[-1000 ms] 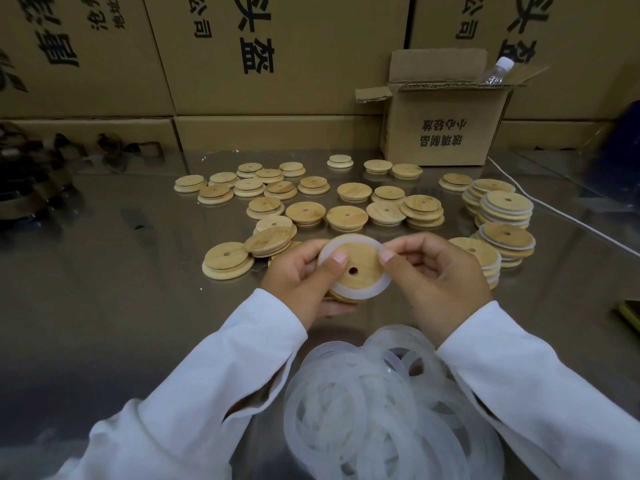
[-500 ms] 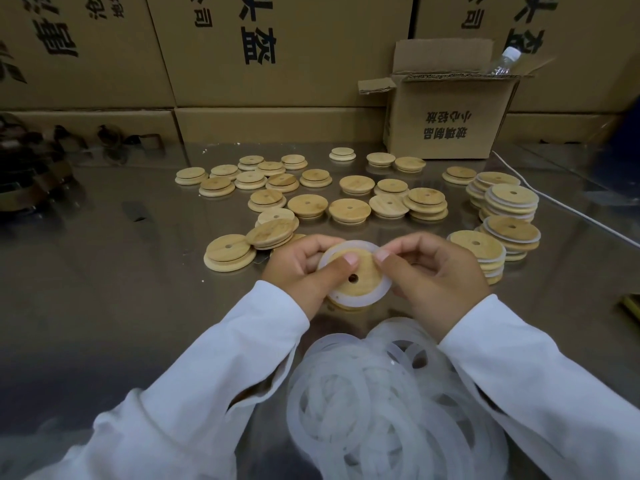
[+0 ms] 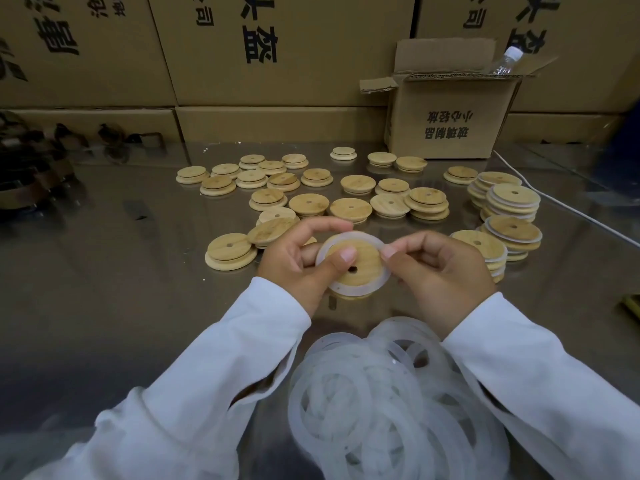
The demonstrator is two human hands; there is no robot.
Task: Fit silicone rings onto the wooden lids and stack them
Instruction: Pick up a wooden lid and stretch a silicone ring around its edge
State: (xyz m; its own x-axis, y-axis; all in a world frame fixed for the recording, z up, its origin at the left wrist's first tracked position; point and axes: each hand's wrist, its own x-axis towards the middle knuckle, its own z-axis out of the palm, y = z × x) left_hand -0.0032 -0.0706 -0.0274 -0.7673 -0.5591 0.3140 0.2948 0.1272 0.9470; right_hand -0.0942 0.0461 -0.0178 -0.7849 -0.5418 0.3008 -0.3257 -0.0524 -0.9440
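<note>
Left hand (image 3: 294,266) grips a wooden lid (image 3: 363,268), right hand (image 3: 445,273) pinches its silicone ring (image 3: 349,290), centre frame; open carton (image 3: 446,123) at upper right holds a plastic bottle (image 3: 506,62).

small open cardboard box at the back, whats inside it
A clear plastic bottle with a white cap pokes out of the open cardboard box; its walls hide anything else.

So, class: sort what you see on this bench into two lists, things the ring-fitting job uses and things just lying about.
Job: lid with ring, held by left hand and right hand; bare lids; ringed stacks; ring pile.

Lying about: open box; bottle in it; cable; cartons behind.
</note>
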